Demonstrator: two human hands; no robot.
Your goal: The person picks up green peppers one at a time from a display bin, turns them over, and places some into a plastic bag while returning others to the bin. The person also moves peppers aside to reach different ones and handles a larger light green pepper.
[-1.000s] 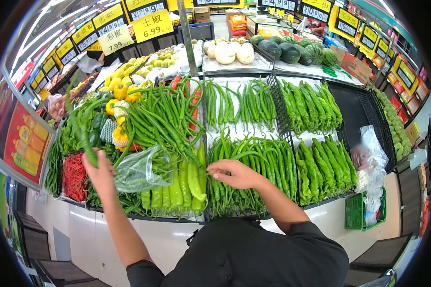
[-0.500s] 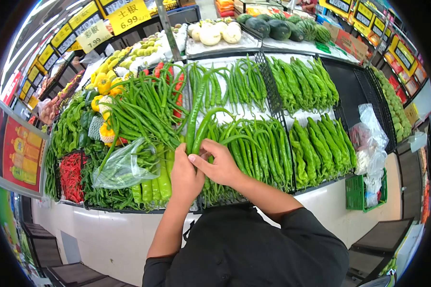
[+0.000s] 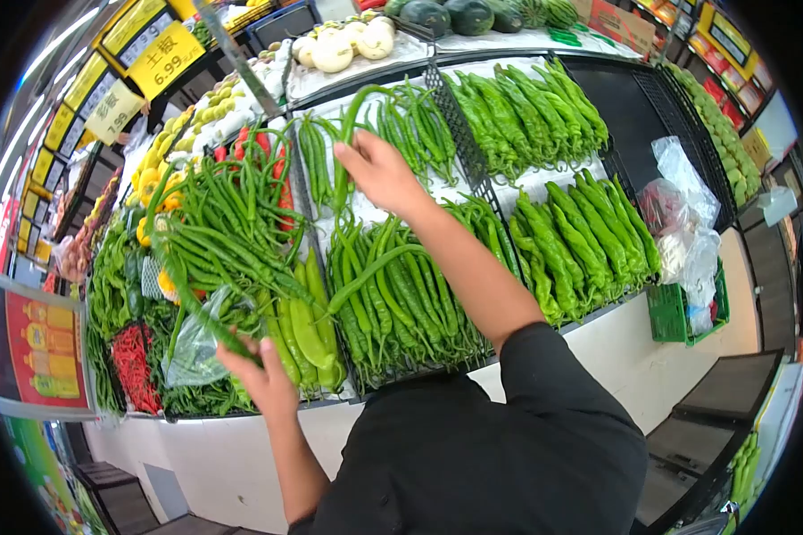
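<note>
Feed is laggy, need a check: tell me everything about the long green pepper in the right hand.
The long thin green chilli pepper is glossy and smooth. It is pinched near its lower part in the right hand and held roughly upright above a pile of similar green peppers. Its top bends over in a hook.

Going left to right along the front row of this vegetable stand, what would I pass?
Red chillies → clear plastic bag → fat pale-green peppers → long thin green peppers → wrinkled green peppers → green basket.
</note>
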